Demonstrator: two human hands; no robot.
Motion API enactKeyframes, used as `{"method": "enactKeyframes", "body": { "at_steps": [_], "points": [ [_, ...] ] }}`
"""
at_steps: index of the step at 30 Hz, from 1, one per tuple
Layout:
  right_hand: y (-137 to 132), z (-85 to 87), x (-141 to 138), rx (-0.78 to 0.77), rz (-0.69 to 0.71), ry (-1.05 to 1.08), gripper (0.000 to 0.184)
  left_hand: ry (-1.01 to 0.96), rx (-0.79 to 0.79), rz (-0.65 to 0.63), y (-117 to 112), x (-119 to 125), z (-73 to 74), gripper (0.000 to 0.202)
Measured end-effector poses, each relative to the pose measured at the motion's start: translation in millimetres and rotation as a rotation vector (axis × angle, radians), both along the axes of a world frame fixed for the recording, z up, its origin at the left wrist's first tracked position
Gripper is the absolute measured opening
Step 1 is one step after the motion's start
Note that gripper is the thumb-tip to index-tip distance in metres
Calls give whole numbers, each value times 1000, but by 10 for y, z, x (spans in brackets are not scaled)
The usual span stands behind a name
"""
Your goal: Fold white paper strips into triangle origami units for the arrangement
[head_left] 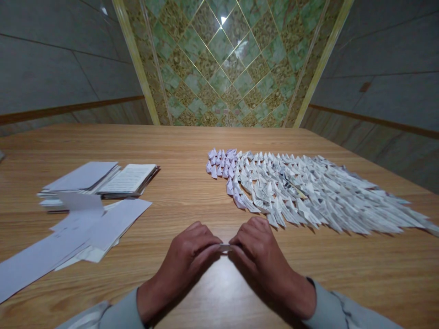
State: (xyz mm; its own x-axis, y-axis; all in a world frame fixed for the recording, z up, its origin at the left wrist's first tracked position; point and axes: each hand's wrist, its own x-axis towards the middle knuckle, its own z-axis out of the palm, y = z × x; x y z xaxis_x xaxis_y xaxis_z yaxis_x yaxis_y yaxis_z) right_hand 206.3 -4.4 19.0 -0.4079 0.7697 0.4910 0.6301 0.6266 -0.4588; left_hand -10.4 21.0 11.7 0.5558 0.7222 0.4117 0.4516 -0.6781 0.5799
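My left hand (pixel 187 260) and my right hand (pixel 262 256) meet knuckles-up over the near middle of the wooden table (pixel 192 141). Both pinch a small folded piece of white paper (pixel 225 247) between their fingertips; only a thin strip of it shows. Just beyond my right hand lies a wide spread of several small folded paper triangles (pixel 302 194), laid in rows toward the right edge. The leftmost pieces of that spread are pale purple.
Loose white paper sheets (pixel 78 233) lie at the near left, reaching the table's edge. Behind them sits a stack of cut paper and an open printed booklet (pixel 128 179). A tiled wall rises behind the table.
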Motion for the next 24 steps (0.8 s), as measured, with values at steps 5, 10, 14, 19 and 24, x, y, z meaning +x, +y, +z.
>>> {"method": "enactKeyframes", "body": {
  "at_steps": [5,10,14,19,24],
  "points": [
    [43,19,88,-22,27,61,12,-90,-127,-19,68,-82,88,26],
    [36,54,108,-91,23,84,11,-151,-248,-6,91,-94,149,21],
    [41,103,133,-175,23,96,10,-170,-346,0,102,-109,160,20],
    [62,189,184,-279,-68,203,17,-162,-279,4,81,-107,161,25],
    [-9,149,53,-278,25,119,6,-112,-175,-67,5,-14,104,22]
  ]
}}
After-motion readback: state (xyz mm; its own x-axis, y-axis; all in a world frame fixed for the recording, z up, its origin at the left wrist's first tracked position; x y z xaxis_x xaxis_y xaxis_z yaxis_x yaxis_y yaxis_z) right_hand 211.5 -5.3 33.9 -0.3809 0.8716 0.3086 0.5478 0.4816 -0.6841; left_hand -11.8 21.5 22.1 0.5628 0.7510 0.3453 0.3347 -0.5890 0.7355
